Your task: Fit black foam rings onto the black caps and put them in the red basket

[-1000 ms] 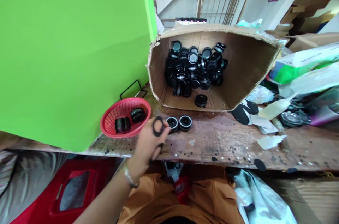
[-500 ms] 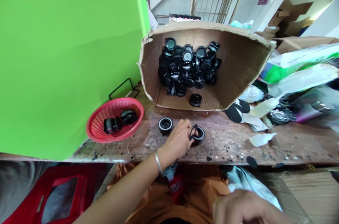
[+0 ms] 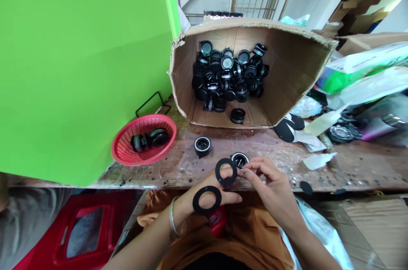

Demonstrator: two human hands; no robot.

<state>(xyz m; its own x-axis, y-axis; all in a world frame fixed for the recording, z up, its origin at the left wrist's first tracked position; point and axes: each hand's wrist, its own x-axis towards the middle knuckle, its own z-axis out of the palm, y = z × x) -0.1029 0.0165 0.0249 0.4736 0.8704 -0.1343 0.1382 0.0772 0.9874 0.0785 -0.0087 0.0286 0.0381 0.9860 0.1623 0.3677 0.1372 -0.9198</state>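
Note:
My left hand (image 3: 210, 185) is over the table's front edge, back up, thumb and index finger stretched out. One flat black ring (image 3: 195, 200) lies on the back of this hand, and another black ring (image 3: 217, 172) lies nearer its fingers. My right hand (image 3: 274, 189) meets the left index fingertip, its thumb and index finger pinched; what is between them is too small to make out. Just beyond the fingertips sits a round black part (image 3: 239, 159) with a pale rim. A similar round part (image 3: 202, 146) stands to its left.
An open cardboard box (image 3: 296, 74) on its side holds many round black parts (image 3: 227, 63). At left, a red basket (image 3: 123, 151) contains a few more, beside a green panel (image 3: 79, 70). Dropper bottles (image 3: 318, 160), black discs (image 3: 285, 127) and plastic bags lie at right.
My left hand has drawn back from the right-hand round part and turned, showing two black rings on it. My right hand has come up from the lower right to the left fingertips.

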